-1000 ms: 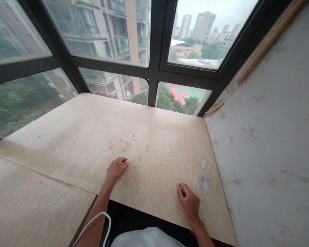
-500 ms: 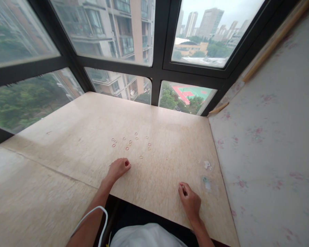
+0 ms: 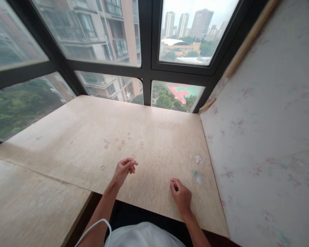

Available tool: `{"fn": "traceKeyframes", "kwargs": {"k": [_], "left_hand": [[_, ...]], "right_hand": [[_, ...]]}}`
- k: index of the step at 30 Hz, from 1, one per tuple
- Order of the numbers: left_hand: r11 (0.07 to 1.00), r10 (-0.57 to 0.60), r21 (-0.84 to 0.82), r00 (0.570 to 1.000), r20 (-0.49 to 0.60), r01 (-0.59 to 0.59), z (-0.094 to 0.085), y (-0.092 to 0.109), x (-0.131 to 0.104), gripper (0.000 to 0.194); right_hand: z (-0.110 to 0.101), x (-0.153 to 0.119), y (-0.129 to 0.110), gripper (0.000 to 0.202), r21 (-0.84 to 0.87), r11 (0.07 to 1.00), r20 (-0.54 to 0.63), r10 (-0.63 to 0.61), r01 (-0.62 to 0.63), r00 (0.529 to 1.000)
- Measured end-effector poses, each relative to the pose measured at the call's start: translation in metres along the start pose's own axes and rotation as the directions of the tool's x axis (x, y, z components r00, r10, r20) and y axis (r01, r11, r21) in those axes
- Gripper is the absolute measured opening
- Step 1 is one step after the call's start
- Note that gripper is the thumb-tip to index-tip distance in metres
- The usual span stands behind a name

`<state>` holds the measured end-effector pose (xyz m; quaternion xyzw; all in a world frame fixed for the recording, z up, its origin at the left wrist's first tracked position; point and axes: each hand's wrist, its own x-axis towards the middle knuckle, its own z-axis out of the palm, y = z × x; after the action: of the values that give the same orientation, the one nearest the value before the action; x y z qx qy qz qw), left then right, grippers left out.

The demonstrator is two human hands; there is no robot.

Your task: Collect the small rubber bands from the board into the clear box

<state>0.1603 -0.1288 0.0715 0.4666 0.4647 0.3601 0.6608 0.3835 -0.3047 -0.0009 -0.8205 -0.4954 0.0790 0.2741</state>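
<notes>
My left hand (image 3: 124,170) is over the near middle of the table, thumb and forefinger pinched on what looks like a small reddish rubber band (image 3: 136,163). Beyond it lie several thin coloured rubber bands, among them a red one (image 3: 106,146), a pale one (image 3: 139,137) and one just past my fingertips (image 3: 133,156). A single band (image 3: 102,167) rests apart, left of this hand. My right hand (image 3: 180,195) rests near the table's front edge, fingers curled and tips pressed together; whatever they may hold is hidden.
Two small clear plastic bags lie on the right, one with white bits (image 3: 198,159), the other with a green and white piece (image 3: 197,176). A flowered wall (image 3: 247,137) bounds the table (image 3: 164,137) on the right, windows at the back. A white cable (image 3: 100,221) crosses my left forearm.
My left hand has moved right and lifted a little, uncovering the single band at its left. My right hand keeps its curled pose. The whole view has shifted slightly.
</notes>
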Motion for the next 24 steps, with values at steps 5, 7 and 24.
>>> {"fn": "traceKeyframes", "kwargs": {"k": [5, 7, 24], "left_hand": [[1.0, -0.018, -0.021, 0.989, 0.145, 0.021, 0.066, -0.007, -0.003, 0.029], [0.999, -0.031, 0.022, 0.975, 0.22, 0.027, 0.098, -0.009, -0.004, 0.03], [0.799, 0.117, 0.413, 0.786, 0.607, -0.437, 0.271, -0.051, 0.011, 0.013]], "right_hand": [[-0.004, 0.0, -0.003, 0.032, 0.052, 0.998, 0.034, -0.028, 0.027, 0.999], [-0.007, 0.0, -0.004, 0.03, 0.075, 0.997, 0.036, -0.031, 0.029, 0.999], [0.001, -0.001, 0.004, 0.018, -0.071, 0.997, 0.003, -0.012, 0.012, 1.0]]}}
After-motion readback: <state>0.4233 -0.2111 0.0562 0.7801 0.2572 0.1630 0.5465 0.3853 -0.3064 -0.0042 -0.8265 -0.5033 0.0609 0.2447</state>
